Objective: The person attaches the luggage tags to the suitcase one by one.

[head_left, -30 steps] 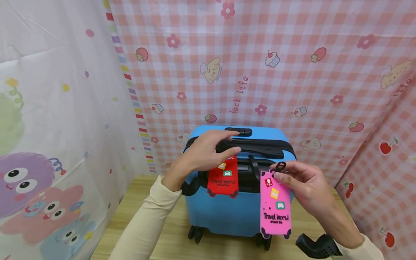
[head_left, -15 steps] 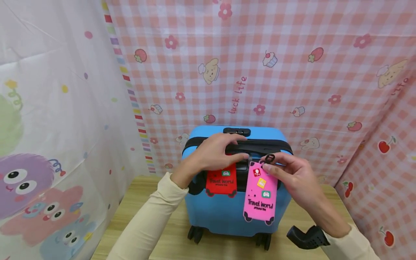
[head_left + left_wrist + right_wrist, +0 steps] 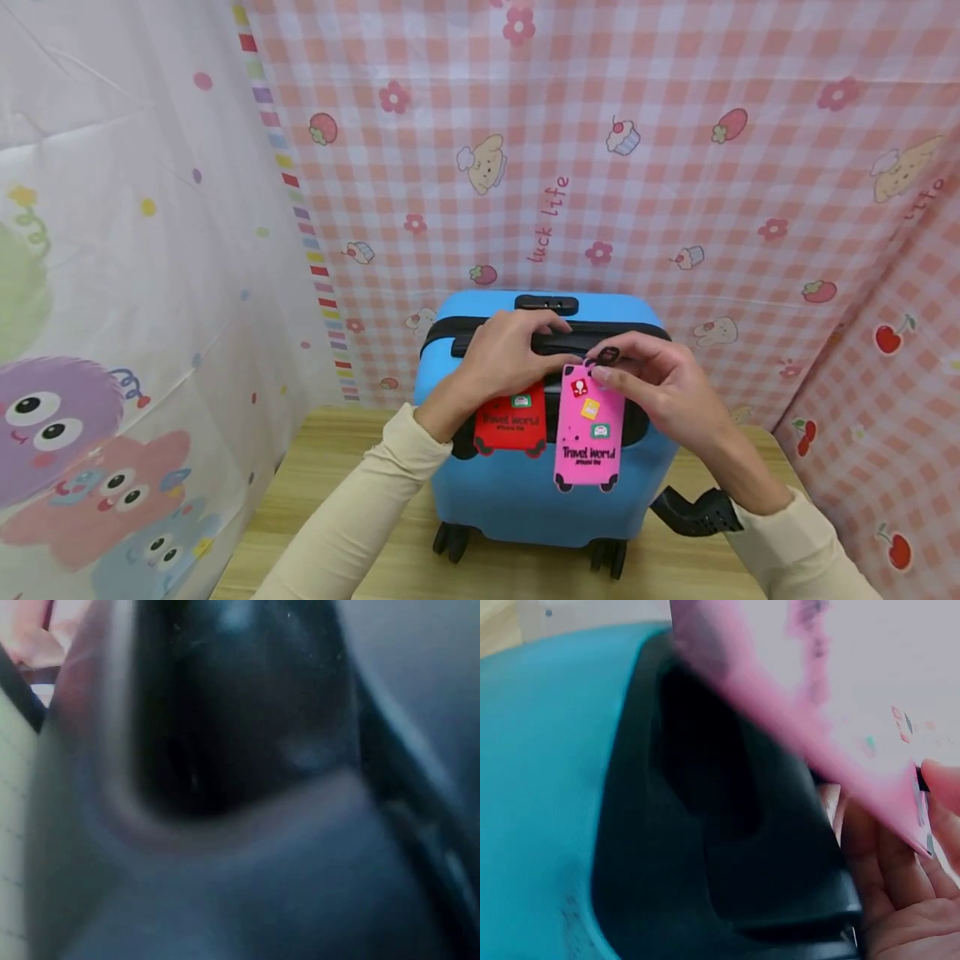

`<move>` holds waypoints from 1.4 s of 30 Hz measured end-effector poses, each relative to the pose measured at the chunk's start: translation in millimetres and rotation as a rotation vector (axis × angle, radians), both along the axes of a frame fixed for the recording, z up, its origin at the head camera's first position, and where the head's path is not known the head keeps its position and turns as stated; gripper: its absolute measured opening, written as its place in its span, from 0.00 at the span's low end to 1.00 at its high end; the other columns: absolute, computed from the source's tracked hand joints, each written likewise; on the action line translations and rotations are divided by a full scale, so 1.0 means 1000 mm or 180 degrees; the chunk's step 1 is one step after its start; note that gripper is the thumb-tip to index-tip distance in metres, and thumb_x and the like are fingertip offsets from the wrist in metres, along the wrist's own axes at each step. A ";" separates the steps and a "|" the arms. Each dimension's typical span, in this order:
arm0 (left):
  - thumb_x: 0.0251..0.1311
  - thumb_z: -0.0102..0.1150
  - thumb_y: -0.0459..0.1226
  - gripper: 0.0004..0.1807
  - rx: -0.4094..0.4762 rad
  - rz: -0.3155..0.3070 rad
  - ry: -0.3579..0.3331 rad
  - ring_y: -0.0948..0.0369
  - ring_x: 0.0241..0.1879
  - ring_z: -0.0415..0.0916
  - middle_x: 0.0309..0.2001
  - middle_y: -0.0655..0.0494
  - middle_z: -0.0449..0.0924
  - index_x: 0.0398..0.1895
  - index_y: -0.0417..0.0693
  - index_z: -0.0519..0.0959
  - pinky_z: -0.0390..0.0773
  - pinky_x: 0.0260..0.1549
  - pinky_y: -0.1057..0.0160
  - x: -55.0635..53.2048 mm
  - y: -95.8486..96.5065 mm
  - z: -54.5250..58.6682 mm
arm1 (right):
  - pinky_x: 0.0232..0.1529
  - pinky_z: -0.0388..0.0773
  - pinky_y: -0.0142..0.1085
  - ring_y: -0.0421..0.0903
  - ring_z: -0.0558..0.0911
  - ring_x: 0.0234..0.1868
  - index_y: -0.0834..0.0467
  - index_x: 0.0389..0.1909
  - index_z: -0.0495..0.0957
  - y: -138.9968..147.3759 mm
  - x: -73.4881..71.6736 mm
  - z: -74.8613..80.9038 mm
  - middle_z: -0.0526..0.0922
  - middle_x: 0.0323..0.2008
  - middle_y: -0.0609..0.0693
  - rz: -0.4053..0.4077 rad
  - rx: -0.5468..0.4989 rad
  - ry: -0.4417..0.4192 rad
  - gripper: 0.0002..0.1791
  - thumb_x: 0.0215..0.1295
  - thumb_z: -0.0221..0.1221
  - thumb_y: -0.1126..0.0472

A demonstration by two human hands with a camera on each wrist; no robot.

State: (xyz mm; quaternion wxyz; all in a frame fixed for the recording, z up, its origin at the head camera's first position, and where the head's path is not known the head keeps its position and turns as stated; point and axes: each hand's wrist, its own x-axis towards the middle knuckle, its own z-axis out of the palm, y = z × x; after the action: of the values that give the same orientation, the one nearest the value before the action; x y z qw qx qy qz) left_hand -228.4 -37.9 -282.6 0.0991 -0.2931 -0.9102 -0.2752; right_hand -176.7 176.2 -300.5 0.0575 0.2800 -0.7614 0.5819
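A blue suitcase [image 3: 540, 500] stands upright with its black top handle [image 3: 577, 343] facing up. My left hand [image 3: 498, 358] reaches over that handle, thumb and forefinger apart on either side of it; its other fingers are hidden. Below this hand hangs a red luggage tag [image 3: 510, 427], its top covered. With thumb and fingers my right hand [image 3: 667, 392] pinches a pink luggage tag [image 3: 588, 429] near its top, by the small black buckle [image 3: 609, 354]. The right wrist view shows the pink tag from close by, blurred. The left wrist view is mostly dark blur.
The suitcase stands on a wood-patterned surface [image 3: 300, 492]. A pink checked cloth [image 3: 660, 192] hangs close behind it, with more cloth on both sides. A black combination lock [image 3: 546, 305] sits on the suitcase behind the handle.
My right hand has brought the pink tag left and slightly up, close to the red tag. My left hand has shifted a little to the right along the handle.
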 end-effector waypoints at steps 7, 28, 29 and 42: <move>0.57 0.70 0.49 0.16 0.0278 0.0201 -0.0272 0.62 0.41 0.78 0.42 0.57 0.85 0.47 0.57 0.86 0.77 0.40 0.61 0.000 0.002 0.000 | 0.36 0.84 0.36 0.46 0.84 0.37 0.62 0.48 0.82 -0.001 -0.008 0.001 0.85 0.43 0.50 -0.0126 0.0188 0.0042 0.09 0.69 0.60 0.65; 0.60 0.68 0.45 0.25 0.1023 0.0329 -0.1168 0.62 0.48 0.79 0.47 0.62 0.86 0.61 0.57 0.79 0.79 0.46 0.59 0.000 0.001 0.006 | 0.36 0.84 0.35 0.43 0.86 0.36 0.65 0.45 0.77 -0.006 -0.006 0.001 0.86 0.36 0.48 -0.0243 0.0061 -0.0046 0.08 0.67 0.61 0.68; 0.61 0.68 0.45 0.23 0.1050 0.0329 -0.1143 0.63 0.48 0.80 0.46 0.62 0.86 0.60 0.56 0.80 0.79 0.46 0.60 0.000 0.001 0.006 | 0.36 0.84 0.35 0.43 0.86 0.35 0.64 0.44 0.78 -0.006 -0.006 0.001 0.86 0.36 0.49 -0.0279 0.0105 -0.0010 0.07 0.67 0.61 0.67; 0.65 0.64 0.39 0.10 0.1349 0.0100 -0.0623 0.63 0.40 0.82 0.41 0.56 0.87 0.46 0.48 0.86 0.81 0.42 0.65 -0.003 -0.001 0.004 | 0.37 0.81 0.30 0.41 0.83 0.37 0.58 0.42 0.82 -0.011 -0.008 0.002 0.83 0.39 0.48 -0.0643 0.0513 0.0580 0.06 0.66 0.63 0.67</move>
State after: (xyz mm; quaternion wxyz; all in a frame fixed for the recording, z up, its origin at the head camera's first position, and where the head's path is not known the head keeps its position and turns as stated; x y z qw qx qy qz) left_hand -230.9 -38.6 -278.9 0.0739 -0.2234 -0.8418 -0.4858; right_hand -184.5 165.6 -298.7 0.1619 0.2574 -0.8215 0.4824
